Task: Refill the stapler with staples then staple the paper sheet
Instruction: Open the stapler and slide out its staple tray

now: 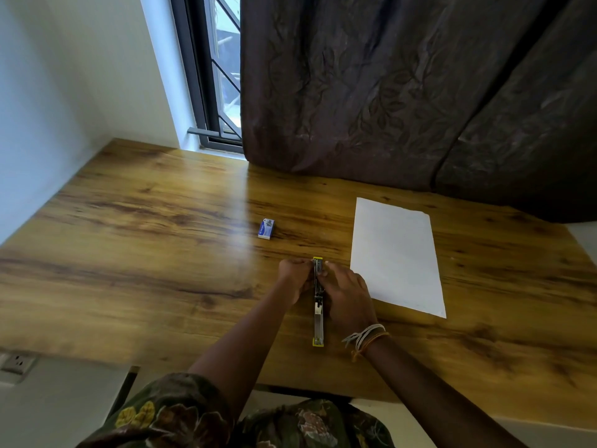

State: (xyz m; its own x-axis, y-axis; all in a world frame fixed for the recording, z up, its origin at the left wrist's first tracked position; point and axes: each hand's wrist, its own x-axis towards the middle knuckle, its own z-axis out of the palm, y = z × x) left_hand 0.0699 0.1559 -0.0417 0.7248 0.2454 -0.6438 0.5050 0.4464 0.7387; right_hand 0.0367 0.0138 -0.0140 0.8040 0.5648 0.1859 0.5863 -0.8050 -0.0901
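Lying opened between both hands' fingers (323, 270): stapler (318, 313).

Left arm: reaching forward, bare forearm angled inward.
Left hand (295, 276): fingers curled, grip closed around something narrow at its far end.
Right arm: stretched forward, cord bands at the wrist.
Right hand (345, 291): palm down, fingertips pinching just beside the left.
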